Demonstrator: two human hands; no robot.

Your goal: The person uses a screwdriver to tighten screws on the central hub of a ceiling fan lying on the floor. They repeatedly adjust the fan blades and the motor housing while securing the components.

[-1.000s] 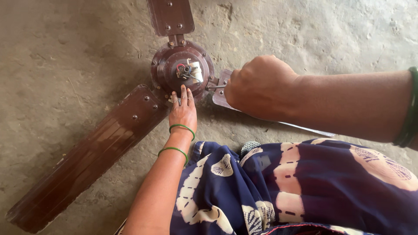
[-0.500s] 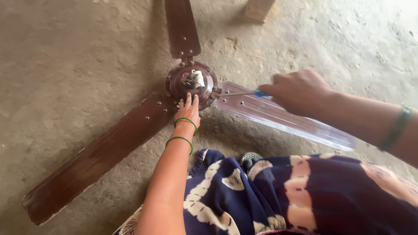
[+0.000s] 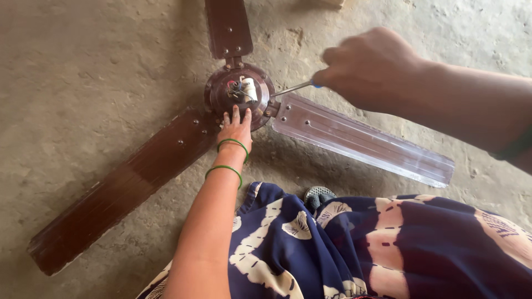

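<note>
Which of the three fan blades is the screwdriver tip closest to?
The right-hand blade, pale and glossy, running under the right hand. The screwdriver points at its bracket; the other two blades look darker brown.

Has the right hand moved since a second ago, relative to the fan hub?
Yes. The right hand with its screwdriver has moved up and away to the right of the fan hub.

Soft daylight falls across the scene, brightest on the concrete floor (image 3: 454, 33) up and to the right of the fan hub (image 3: 239, 94), dimmer to the hub's left. The blade (image 3: 360, 138) right of the hub shows pale glare. A soft shadow lies below that blade. The right hand (image 3: 371, 66), close to the lens, looks slightly blurred; the hub is sharp.
</note>
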